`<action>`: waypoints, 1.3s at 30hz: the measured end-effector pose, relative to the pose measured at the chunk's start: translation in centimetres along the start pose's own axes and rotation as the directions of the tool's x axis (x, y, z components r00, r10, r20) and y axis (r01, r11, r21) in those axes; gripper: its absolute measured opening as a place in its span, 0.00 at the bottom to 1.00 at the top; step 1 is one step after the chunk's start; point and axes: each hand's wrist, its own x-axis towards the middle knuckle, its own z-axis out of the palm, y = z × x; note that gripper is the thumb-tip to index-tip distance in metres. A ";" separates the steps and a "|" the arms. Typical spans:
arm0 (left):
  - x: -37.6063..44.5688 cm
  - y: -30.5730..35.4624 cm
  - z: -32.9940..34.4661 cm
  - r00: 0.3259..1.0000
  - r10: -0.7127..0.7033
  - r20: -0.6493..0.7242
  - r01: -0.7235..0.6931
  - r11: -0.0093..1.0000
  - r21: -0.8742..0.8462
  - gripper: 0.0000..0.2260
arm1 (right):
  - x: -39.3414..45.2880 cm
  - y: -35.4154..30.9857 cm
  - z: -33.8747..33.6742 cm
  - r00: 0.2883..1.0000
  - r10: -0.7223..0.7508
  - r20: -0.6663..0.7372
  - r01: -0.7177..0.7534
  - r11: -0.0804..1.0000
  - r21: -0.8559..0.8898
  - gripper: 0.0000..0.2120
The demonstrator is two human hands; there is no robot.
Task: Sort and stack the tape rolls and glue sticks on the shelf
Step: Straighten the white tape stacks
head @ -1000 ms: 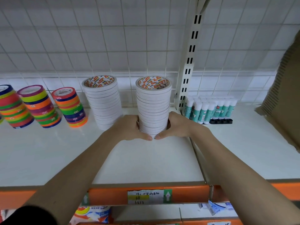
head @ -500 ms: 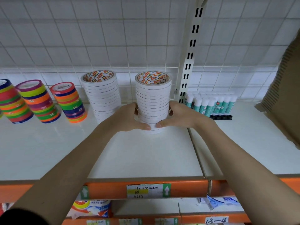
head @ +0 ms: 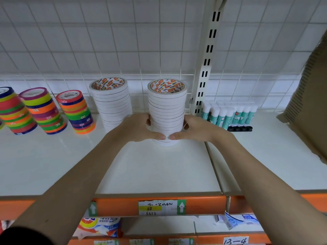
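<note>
The left hand (head: 136, 129) and right hand (head: 192, 129) grip the lower part of the white tape stack (head: 167, 110) between them, thumbs nearly touching in front. Over the last second they have slid it back along the shelf (head: 159, 167), away from the front edge. It now stands level with the second white stack (head: 111, 101) just left of the left hand, with the glue sticks (head: 228, 114) just right of the right hand, so placing seems nearly done.
</note>
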 end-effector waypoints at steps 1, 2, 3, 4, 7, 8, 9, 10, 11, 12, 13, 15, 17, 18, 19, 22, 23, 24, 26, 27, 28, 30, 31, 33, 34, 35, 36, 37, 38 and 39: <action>-0.1 0.1 -0.1 1.000 -0.001 -0.002 0.001 1.000 -0.001 0.33 | 0.0 0.0 0.0 1.000 0.004 -0.005 -0.004 1.000 -0.001 0.29; -0.1 0.1 -0.1 1.000 -0.002 -0.007 0.002 1.000 -0.002 0.33 | 0.0 0.0 -0.1 1.000 0.007 -0.010 -0.007 1.000 0.002 0.29; -0.2 0.1 -0.2 1.000 -0.003 -0.011 0.003 1.000 -0.003 0.33 | 0.0 -0.1 -0.2 1.000 0.010 -0.018 -0.010 1.000 0.015 0.29; -0.2 0.2 -0.4 1.000 -0.003 -0.018 0.003 1.000 -0.003 0.34 | 0.1 -0.3 -0.5 1.000 0.008 -0.028 -0.007 1.000 0.031 0.29; -0.2 0.4 -1.1 0.999 0.016 -0.042 -0.017 1.000 -0.014 0.36 | 0.5 -0.7 -1.3 0.999 -0.005 -0.052 0.006 1.000 0.027 0.36; -0.1 0.6 -1.3 0.998 0.025 -0.051 -0.026 0.999 -0.030 0.35 | 0.6 -0.9 -1.5 0.999 -0.015 -0.053 0.015 1.000 0.009 0.36; -0.1 0.7 -1.5 0.998 0.031 -0.056 -0.033 0.998 -0.047 0.34 | 0.7 -1.1 -1.7 0.998 -0.027 -0.051 0.027 1.000 -0.008 0.34; 0.0 0.9 -1.7 0.998 0.034 -0.055 -0.037 0.998 -0.058 0.33 | 0.7 -1.2 -1.8 0.998 -0.036 -0.044 0.035 0.999 -0.026 0.31; 0.1 1.0 -1.8 0.998 0.037 -0.049 -0.040 0.997 -0.059 0.32 | 0.8 -1.3 -2.0 0.998 -0.042 -0.043 0.040 0.998 -0.041 0.30; 0.1 1.1 -1.9 0.998 0.040 -0.043 -0.043 0.997 -0.058 0.31 | 0.7 -1.3 -2.1 0.998 -0.044 -0.044 0.042 0.998 -0.050 0.31; 0.1 1.1 -1.9 0.998 0.042 -0.037 -0.044 0.998 -0.055 0.30 | 0.7 -1.3 -2.1 0.998 -0.045 -0.046 0.042 0.997 -0.059 0.31; 0.1 1.1 -2.0 0.999 0.041 -0.029 -0.043 0.998 -0.051 0.29 | 0.6 -1.4 -2.1 0.998 -0.042 -0.043 0.039 0.997 -0.071 0.32; 0.1 1.0 -2.1 0.999 0.037 -0.012 -0.037 0.999 -0.039 0.29 | 0.5 -1.6 -2.1 0.999 -0.039 -0.028 0.037 0.997 -0.063 0.31; 0.1 1.0 -2.2 1.000 0.030 -0.003 -0.030 0.999 -0.030 0.30 | 0.3 -1.8 -2.3 0.999 -0.041 -0.025 0.039 0.998 -0.049 0.30; 0.0 1.0 -2.5 1.000 0.023 0.004 -0.023 1.000 -0.019 0.31 | 0.1 -2.0 -2.5 0.999 -0.040 -0.025 0.039 0.999 -0.030 0.29; -0.2 1.4 -3.2 1.000 0.022 -0.005 -0.022 1.000 -0.019 0.33 | -0.1 -2.6 -3.5 0.998 -0.048 -0.044 0.047 0.999 -0.023 0.28; -0.3 1.7 -3.4 0.999 0.032 -0.010 -0.033 0.999 -0.026 0.31 | -0.2 -2.7 -3.8 0.998 -0.043 -0.045 0.041 0.999 -0.030 0.28; -0.4 1.8 -3.5 0.999 0.041 -0.011 -0.041 0.999 -0.027 0.27 | -0.2 -2.9 -4.0 0.999 -0.034 -0.042 0.033 0.999 -0.042 0.28; -0.5 2.0 -3.7 0.999 0.046 -0.004 -0.046 0.999 -0.016 0.24 | -0.3 -3.0 -4.2 0.999 -0.023 -0.046 0.020 0.998 -0.064 0.27; -0.5 2.1 -3.7 0.999 0.045 0.001 -0.045 0.999 -0.008 0.24 | -0.3 -3.0 -4.2 0.998 -0.024 -0.055 0.020 0.997 -0.072 0.27; -0.5 2.1 -3.8 0.999 0.041 0.006 -0.041 0.999 0.001 0.24 | -0.3 -3.1 -4.2 0.998 -0.025 -0.064 0.020 0.997 -0.075 0.27; -0.4 2.1 -3.8 0.999 0.033 0.015 -0.033 0.999 0.019 0.25 | -0.3 -3.0 -4.2 0.997 -0.023 -0.070 0.017 0.997 -0.081 0.26; -0.3 2.0 -3.8 0.999 0.029 0.020 -0.030 0.999 0.024 0.25 | -0.3 -3.0 -4.2 0.997 -0.020 -0.069 0.015 0.997 -0.078 0.26; -0.4 2.1 -3.9 0.999 0.028 0.034 -0.029 0.999 0.019 0.25 | -0.5 -3.0 -4.1 0.999 -0.018 -0.050 0.015 0.998 -0.056 0.25; -0.4 2.1 -3.9 0.999 0.031 0.043 -0.031 0.999 0.008 0.25 | -0.5 -3.0 -4.1 0.999 -0.018 -0.033 0.016 0.999 -0.049 0.25; -0.4 2.2 -3.9 0.998 0.036 0.051 -0.036 0.999 -0.006 0.25 | -0.5 -3.0 -4.1 1.000 -0.013 -0.019 0.013 0.999 -0.034 0.25; -0.5 2.2 -4.0 0.998 0.041 0.053 -0.040 0.999 -0.021 0.26 | -0.5 -3.1 -4.2 1.000 -0.004 -0.009 0.004 1.000 -0.028 0.24; -0.5 2.3 -4.0 0.998 0.046 0.048 -0.044 0.998 -0.035 0.26 | -0.5 -3.0 -4.3 1.000 -0.002 -0.011 0.002 1.000 -0.025 0.25; -0.5 2.4 -4.1 0.998 0.050 0.038 -0.048 0.998 -0.045 0.26 | -0.3 -3.0 -4.4 1.000 0.005 -0.016 -0.006 0.999 -0.036 0.25; -0.4 2.4 -4.2 0.998 0.053 0.029 -0.052 0.998 -0.048 0.26 | -0.3 -3.0 -4.6 1.000 0.022 -0.011 -0.022 0.999 -0.048 0.26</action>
